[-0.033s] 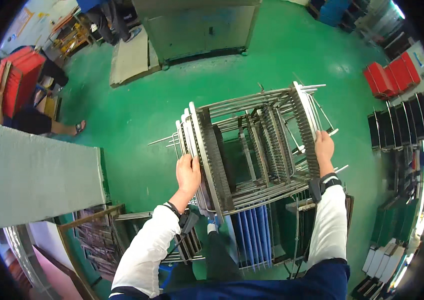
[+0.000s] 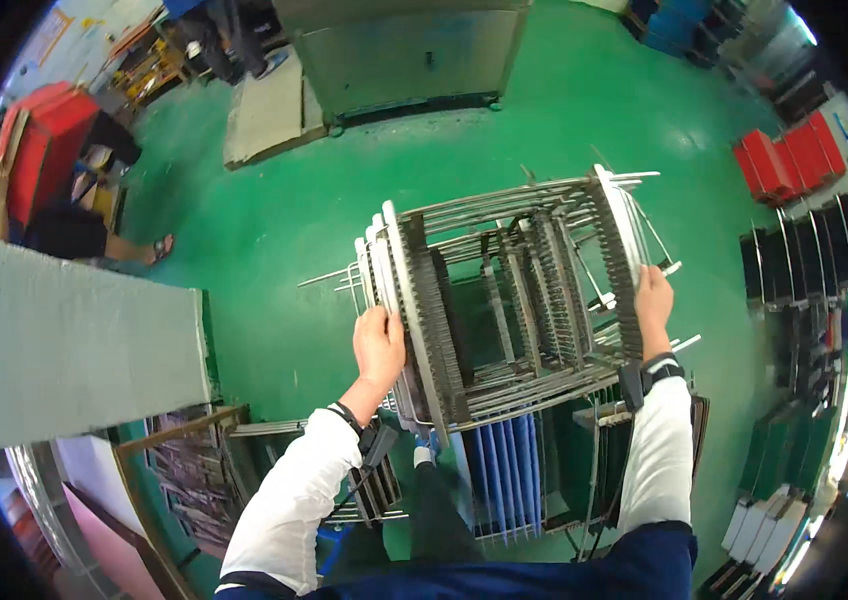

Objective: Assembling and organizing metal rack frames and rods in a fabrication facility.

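In front of me is a metal slotted rack (image 2: 545, 290), made of steel rods with black toothed side bars and pale outer rails. It looks like several frames nested together, tilted in my view. My left hand (image 2: 379, 348) is closed round the pale rails on its left side, fingertips hidden behind them. On the opposite side my right hand (image 2: 654, 303) grips the right-hand rail, its fingers partly hidden. Black straps with small dark devices sit on both wrists. Below the rack's near edge, thin blue panels (image 2: 506, 470) stand in a row, partly covered by it.
A grey metal cabinet (image 2: 404, 70) stands ahead, beside a flat board (image 2: 264, 115). At left, a person holds a red crate (image 2: 62, 140) behind a pale block (image 2: 74, 340). Red bins (image 2: 789, 162) and black racks (image 2: 809, 245) line the right. Dark frames (image 2: 189, 470) stand near left.
The rack and my right hand sit very slightly farther right in the picture, with the whole view shifted a little. Both hands keep their hold. The red crate at left has shifted slightly.
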`<state>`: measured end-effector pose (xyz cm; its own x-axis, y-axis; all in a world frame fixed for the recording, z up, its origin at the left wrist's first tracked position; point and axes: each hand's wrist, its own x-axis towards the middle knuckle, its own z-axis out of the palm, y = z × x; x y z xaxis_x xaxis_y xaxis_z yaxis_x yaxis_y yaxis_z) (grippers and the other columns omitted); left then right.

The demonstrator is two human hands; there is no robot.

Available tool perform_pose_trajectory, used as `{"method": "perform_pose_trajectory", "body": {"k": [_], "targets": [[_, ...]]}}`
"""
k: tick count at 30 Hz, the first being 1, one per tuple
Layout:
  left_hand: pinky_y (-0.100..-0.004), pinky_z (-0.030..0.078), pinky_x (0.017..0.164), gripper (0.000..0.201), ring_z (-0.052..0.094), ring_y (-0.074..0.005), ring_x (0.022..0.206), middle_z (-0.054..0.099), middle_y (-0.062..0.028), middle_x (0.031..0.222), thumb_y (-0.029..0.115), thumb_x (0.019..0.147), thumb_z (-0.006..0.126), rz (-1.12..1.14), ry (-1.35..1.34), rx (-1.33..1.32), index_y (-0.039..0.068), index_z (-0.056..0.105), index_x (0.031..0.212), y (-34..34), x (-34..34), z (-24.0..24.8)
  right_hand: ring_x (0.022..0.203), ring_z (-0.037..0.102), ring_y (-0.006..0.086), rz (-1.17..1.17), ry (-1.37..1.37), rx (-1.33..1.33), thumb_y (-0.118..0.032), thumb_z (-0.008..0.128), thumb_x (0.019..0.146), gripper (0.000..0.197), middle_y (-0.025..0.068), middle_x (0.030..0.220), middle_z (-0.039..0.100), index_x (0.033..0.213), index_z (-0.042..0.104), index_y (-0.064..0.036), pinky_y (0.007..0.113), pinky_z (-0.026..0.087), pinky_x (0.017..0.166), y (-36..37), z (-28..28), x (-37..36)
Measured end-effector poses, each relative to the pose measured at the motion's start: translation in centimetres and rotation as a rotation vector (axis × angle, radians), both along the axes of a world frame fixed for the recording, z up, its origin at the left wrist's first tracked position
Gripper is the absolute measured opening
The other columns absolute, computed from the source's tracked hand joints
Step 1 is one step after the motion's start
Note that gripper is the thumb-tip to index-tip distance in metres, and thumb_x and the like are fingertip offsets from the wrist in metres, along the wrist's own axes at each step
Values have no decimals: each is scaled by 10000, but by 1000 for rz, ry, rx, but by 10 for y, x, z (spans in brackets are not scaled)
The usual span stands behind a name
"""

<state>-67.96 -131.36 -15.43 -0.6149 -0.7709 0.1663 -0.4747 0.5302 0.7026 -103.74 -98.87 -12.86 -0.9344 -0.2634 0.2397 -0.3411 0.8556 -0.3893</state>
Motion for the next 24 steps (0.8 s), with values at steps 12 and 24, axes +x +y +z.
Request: {"method": "perform_pose_trajectory", "body": {"k": [12,24], "targets": [[-472,411,692,231,504,-373,765,508,-172,755,178,789,625,-81,54,59,9,488,709,-7,-16,9,817,596,387,-89,-53,105,-333,510,950,350,203,889,642,936,640,-9,467,454,729,37,-41,-28],[-377,440,665,366,533,-270,743,526,-108,779,339,768,745,-45,120,404,38,550,836,26,143,-32,744,559,117,237,-643,-622,-285,470,1008,326,79,885,632,1014,623,2,247,468,692,-13,65,191]]}}
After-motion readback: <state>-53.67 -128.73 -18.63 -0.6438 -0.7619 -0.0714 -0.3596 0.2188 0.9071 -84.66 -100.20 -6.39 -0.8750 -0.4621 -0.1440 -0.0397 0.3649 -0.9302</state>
